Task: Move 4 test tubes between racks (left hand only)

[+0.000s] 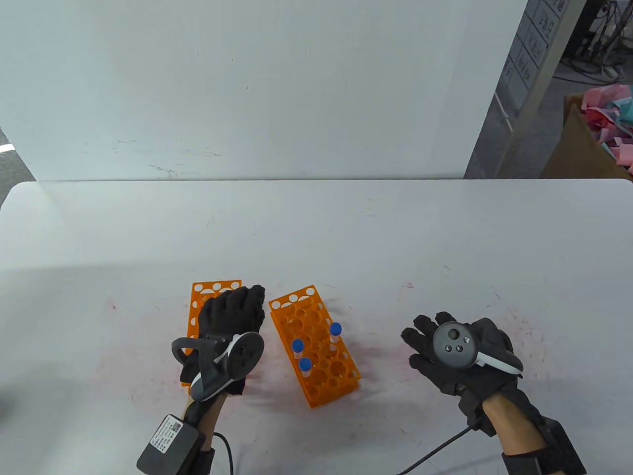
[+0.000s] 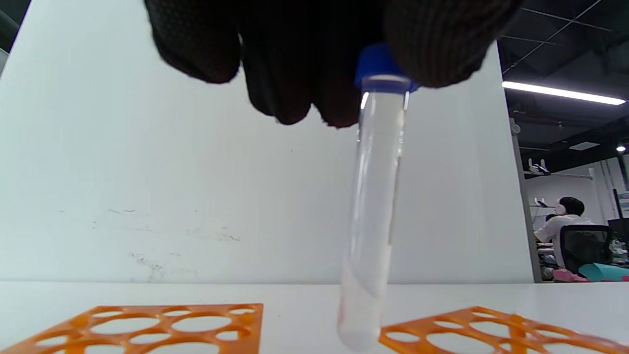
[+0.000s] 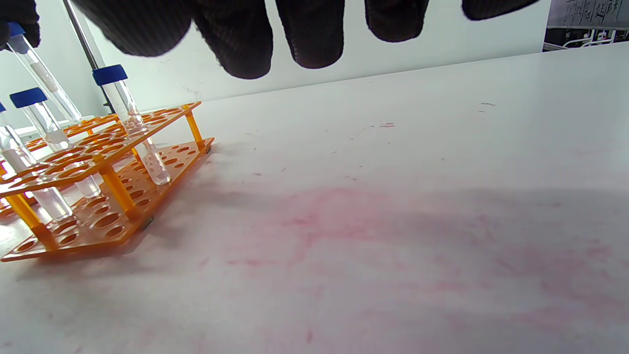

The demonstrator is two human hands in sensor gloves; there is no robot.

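Observation:
Two orange racks stand at the table's front: the left rack (image 1: 203, 296) mostly under my left hand (image 1: 232, 311), the right rack (image 1: 316, 346) with three blue-capped tubes (image 1: 336, 336). My left hand pinches a blue-capped clear tube (image 2: 373, 216) by its cap and holds it upright above the gap between the left rack (image 2: 147, 327) and the right rack (image 2: 491, 329). The held tube also shows at the top left of the right wrist view (image 3: 42, 73). My right hand (image 1: 457, 346) rests open and flat on the table to the right, holding nothing.
A white wall panel (image 1: 247, 89) stands behind the table. The table (image 1: 346, 232) has faint pink stains near its front. A cable (image 1: 435, 452) runs from my right wrist at the front edge. A cardboard box (image 1: 588, 143) sits off the table at the far right.

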